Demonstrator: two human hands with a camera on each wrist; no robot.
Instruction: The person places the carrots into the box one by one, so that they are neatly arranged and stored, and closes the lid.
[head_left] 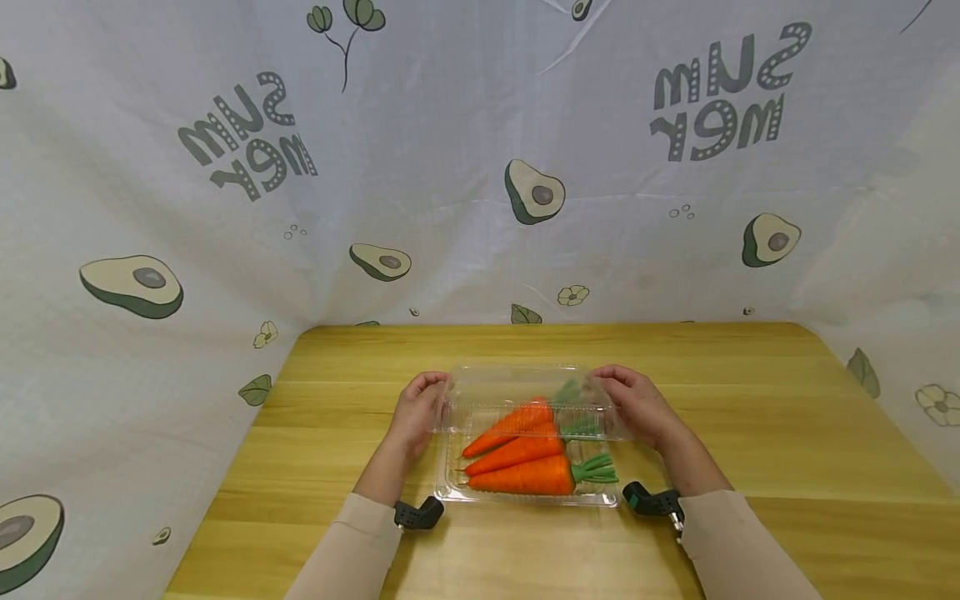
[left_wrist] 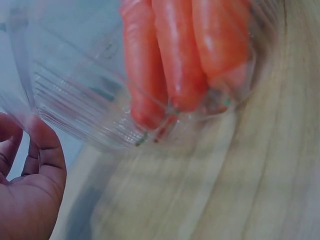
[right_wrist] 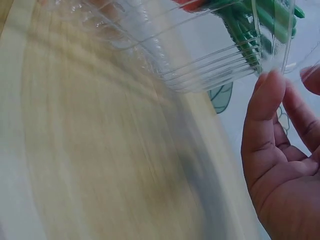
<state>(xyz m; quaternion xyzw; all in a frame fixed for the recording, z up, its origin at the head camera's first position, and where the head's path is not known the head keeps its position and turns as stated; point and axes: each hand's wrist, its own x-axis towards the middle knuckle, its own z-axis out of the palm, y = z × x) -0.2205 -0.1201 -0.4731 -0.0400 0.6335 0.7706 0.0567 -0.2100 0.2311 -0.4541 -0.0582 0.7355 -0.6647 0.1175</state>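
Note:
A clear plastic clamshell box [head_left: 450, 493] lies on the table with three orange carrots [head_left: 521, 477] inside, side by side, their green tops [right_wrist: 275, 17] pointing right. Its hinged lid [head_left: 491, 385] is tilted partway over the carrots and covers the far part of them. At the lid's left end, my left hand [head_left: 416, 411] pinches the edge between thumb and fingers. My right hand [head_left: 637, 406] holds the opposite end the same way, fingertips at the plastic in the right wrist view. Through the clear wall in the left wrist view, the carrots' orange bodies [left_wrist: 177, 60] show.
The wooden table [head_left: 750, 400] extends to both sides of the box. Behind it hangs a pale cloth [head_left: 450, 167] printed with avocados and lettering. Black wrist cameras [head_left: 420, 513] sit on both wrists, close to the box's near corners.

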